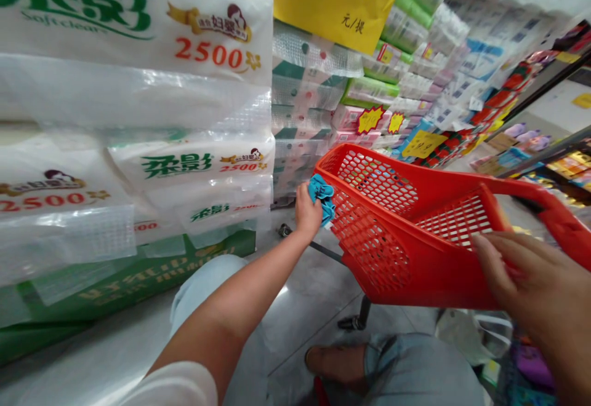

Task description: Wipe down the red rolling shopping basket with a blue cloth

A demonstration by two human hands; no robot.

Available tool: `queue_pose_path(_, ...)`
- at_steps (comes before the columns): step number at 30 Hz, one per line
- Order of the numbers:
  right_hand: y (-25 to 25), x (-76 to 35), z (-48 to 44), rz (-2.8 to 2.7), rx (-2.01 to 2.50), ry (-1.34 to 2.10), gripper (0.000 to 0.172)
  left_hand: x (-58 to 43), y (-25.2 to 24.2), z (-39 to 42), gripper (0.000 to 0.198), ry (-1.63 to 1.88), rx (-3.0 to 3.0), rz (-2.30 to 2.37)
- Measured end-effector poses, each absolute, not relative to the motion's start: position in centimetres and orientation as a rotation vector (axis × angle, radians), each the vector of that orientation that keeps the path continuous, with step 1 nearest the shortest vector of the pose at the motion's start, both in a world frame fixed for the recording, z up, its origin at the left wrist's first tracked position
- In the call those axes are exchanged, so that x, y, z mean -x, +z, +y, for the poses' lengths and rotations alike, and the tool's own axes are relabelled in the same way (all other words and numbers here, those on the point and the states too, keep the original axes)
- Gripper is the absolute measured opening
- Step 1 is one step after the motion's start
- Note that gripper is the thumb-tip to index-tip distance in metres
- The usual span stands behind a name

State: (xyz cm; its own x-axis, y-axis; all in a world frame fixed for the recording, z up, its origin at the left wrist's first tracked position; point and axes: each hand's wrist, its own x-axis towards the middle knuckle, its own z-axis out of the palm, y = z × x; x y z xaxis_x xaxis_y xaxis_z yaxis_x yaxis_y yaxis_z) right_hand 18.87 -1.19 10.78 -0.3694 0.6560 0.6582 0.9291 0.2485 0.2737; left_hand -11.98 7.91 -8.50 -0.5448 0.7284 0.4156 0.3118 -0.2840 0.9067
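A blue cloth [322, 199] is bunched in my left hand [308, 208], which is closed around it. The hand presses it against the outer side of a red plastic shopping cart [429, 283], close to the cart's far end. At the near right corner, my right hand [530, 277] grips the cart's rim below the handle [549, 203]. Its thumb lies outside, while the other fingers are partly hidden over the edge. The cart's basket has slotted walls and stands on wheels.
Large tissue packs [184, 166] are stacked on the left above a green base [207, 252]. A yellow price sign [337, 6] hangs ahead. More packs line the aisle behind the cart. A wheel [351, 322] is beside my foot [337, 363] on the tiled floor.
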Motion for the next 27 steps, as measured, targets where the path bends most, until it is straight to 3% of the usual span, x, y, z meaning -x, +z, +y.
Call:
queue_pose_path(3,8.8,-12.6,1.0,-2.426,1.494,-0.737,0.043,11.5,-7.2,6.9,0.046,1.814,-1.524,1.485)
queue_pose_path(9,4.9,-7.8,3.5,-2.24,1.652,-0.917,0.046,10.2,-2.3,3.5,0.042,1.399,-2.14,0.847)
queue_pose_path(16,3.9,-10.1,2.8,-2.18,1.293,-1.056,0.042,12.9,-0.4,4.0,0.049,1.312,-1.98,1.8)
queue_pose_path(22,4.0,-11.0,1.6,-2.153,1.157,-1.088,0.04,16.0,-1.1,4.9,0.051,1.492,-1.724,2.058)
queue_pose_path(27,3.8,-12.8,0.6,-2.136,1.173,-1.121,0.038,13.0,-2.7,2.1,0.056,1.541,-1.98,1.81)
